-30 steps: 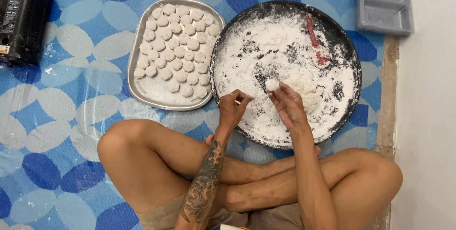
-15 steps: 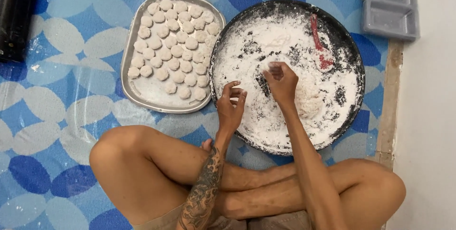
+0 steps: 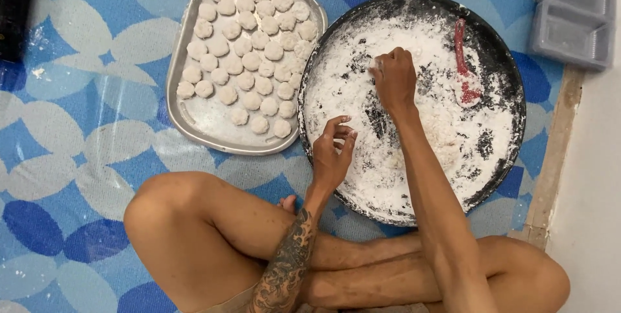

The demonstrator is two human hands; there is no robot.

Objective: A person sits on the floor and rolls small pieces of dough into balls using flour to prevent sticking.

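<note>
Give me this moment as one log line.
right hand: fingers down in floured black pan | left hand: curled, empty, above pan's near edge | metal tray: rows of dough pieces | red spatula: in pan

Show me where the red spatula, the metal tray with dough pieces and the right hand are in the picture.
red spatula [image 3: 463, 61]: head view, on its handle just above the blade.
metal tray [image 3: 206, 119]: head view, on the bare floor of the tray, lower left.
right hand [image 3: 394, 80]: head view, on the back of the hand.

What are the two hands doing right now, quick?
Left hand: open, fingers loosely curled, empty, over the near edge of the floured pan.
Right hand: closed, knuckles up, in the flour; whether it holds anything cannot be told.
</note>
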